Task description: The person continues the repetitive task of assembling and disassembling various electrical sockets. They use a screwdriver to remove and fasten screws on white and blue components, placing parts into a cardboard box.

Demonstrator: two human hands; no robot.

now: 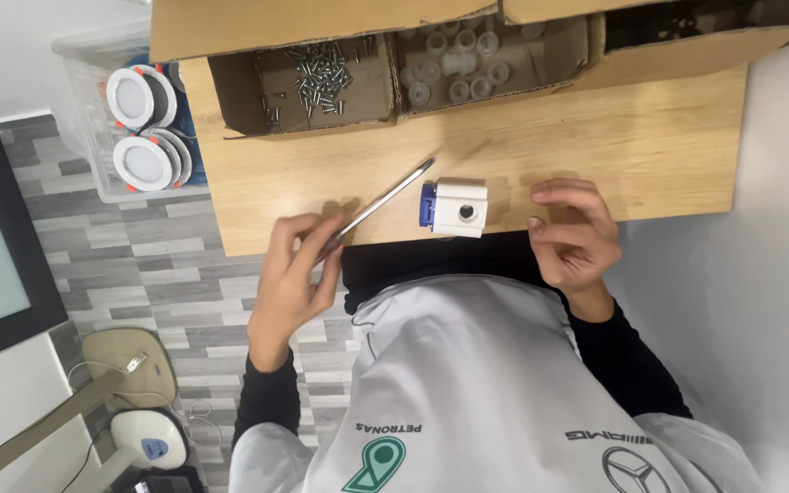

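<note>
Socket block [455,207] between hands, on table [650,146]

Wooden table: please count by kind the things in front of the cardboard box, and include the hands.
Slim silver metal tool: 1
White and blue plastic block: 1
Bare hands (left hand, right hand): 2
Total: 4
</note>
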